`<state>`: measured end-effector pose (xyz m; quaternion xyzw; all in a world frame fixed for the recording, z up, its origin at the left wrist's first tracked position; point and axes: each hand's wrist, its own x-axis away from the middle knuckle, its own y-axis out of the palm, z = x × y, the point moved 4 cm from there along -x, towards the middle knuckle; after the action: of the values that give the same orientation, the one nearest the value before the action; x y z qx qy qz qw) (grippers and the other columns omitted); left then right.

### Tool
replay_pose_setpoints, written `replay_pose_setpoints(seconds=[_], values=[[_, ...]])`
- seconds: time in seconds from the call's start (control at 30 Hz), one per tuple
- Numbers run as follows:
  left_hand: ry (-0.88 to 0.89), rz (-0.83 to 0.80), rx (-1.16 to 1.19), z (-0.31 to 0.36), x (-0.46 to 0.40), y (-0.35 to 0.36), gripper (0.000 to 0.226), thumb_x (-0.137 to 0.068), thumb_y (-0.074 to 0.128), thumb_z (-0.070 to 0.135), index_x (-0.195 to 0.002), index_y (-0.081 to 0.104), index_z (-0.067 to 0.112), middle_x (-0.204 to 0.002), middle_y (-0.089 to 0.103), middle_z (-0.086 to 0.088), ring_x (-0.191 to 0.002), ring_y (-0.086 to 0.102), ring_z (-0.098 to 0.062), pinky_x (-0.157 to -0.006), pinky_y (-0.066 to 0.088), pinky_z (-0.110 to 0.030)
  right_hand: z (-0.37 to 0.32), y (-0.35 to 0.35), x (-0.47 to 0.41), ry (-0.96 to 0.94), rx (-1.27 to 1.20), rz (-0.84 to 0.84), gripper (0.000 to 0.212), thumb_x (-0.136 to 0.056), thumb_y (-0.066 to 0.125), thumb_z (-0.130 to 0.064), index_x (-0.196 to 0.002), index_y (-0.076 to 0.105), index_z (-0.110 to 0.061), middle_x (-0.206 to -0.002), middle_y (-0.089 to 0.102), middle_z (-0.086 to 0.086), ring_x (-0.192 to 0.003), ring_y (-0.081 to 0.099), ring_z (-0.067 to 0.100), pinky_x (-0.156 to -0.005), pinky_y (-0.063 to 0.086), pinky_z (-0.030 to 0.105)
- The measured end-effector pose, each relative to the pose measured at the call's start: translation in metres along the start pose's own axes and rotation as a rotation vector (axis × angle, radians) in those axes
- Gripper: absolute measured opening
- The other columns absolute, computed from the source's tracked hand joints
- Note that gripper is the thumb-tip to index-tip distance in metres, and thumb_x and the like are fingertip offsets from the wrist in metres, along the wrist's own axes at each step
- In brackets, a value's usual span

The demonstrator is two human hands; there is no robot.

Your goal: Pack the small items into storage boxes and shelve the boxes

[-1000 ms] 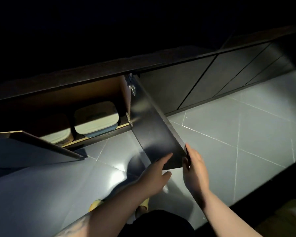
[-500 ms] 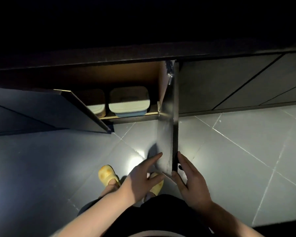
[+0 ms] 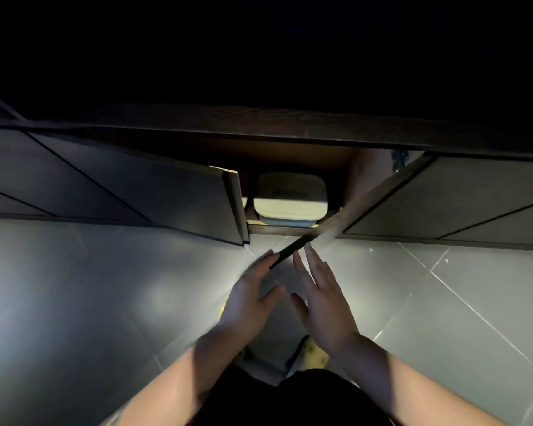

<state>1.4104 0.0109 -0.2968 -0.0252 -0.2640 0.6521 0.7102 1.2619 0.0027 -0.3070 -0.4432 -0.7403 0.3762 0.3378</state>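
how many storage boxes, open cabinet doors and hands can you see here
storage box: 1
open cabinet doors: 2, the left door and the right door
hands: 2, the left hand and the right hand
total: 5

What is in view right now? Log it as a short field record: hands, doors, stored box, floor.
left hand: fingers straight, fingertips at the free edge of the right door
right hand: open, fingers straight, just beside that edge; contact unclear
right cabinet door: ajar
left cabinet door: ajar
storage box: lidded, on the cabinet shelf between the doors
floor: grey tiles
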Motion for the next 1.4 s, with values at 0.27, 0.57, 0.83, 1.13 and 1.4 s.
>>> replay_pose_setpoints(seconds=[0.27,0.57,0.83,1.13,1.4], values=[[-0.078,-0.033,-0.043,-0.029,-0.080,-0.076,0.053,-0.092,0.058,0.025,-0.141,0.040,0.025,-0.133,0.050,0.011,-0.122,0.047,-0.006,-0.102,0.040,-0.025,-0.043,0.015,-0.114,0.133,0.224,0.035,0.097,-0.082,0.052,-0.005,-0.152,-0.013,-0.019,-0.159,-0.024,0.004,-0.145,-0.023,0.017,-0.113,-0.019,0.031],[-0.030,-0.112,-0.064,-0.017,-0.162,-0.091,0.057,-0.090,0.053,0.013,-0.142,0.036,0.027,-0.144,0.043,0.003,-0.132,0.041,-0.010,-0.111,0.031,-0.028,-0.048,0.014,-0.173,0.276,0.342,-0.004,0.099,-0.088,0.046,0.003,-0.143,-0.033,-0.019,-0.140,-0.047,0.000,-0.147,-0.018,0.022,-0.120,-0.002,0.041],[0.073,-0.130,-0.169,-0.005,-0.211,-0.109,0.053,-0.089,0.053,0.006,-0.139,0.041,0.019,-0.141,0.045,-0.002,-0.129,0.043,-0.015,-0.110,0.034,-0.032,-0.049,-0.001,-0.207,0.303,0.320,-0.082,0.098,-0.085,0.048,-0.014,-0.147,-0.029,-0.021,-0.154,-0.036,0.000,-0.146,-0.020,0.019,-0.118,-0.008,0.043],[0.106,-0.113,-0.150,0.001,-0.233,-0.120,0.048,-0.089,0.052,0.000,-0.132,0.049,0.020,-0.135,0.049,0.002,-0.124,0.047,-0.013,-0.106,0.038,-0.031,-0.043,-0.005,-0.225,0.305,0.335,-0.089,0.097,-0.080,0.043,0.000,-0.151,-0.020,-0.021,-0.155,-0.034,0.000,-0.147,-0.017,0.020,-0.118,-0.007,0.043],[0.121,-0.153,-0.139,0.006,-0.228,-0.115,0.056,-0.089,0.054,0.002,-0.139,0.041,0.023,-0.140,0.042,0.003,-0.121,0.046,-0.010,-0.105,0.041,-0.035,-0.043,-0.011,-0.227,0.289,0.282,-0.042,0.095,-0.079,0.044,0.000,-0.153,-0.013,-0.020,-0.160,-0.022,-0.002,-0.148,-0.013,0.018,-0.118,-0.007,0.042]])
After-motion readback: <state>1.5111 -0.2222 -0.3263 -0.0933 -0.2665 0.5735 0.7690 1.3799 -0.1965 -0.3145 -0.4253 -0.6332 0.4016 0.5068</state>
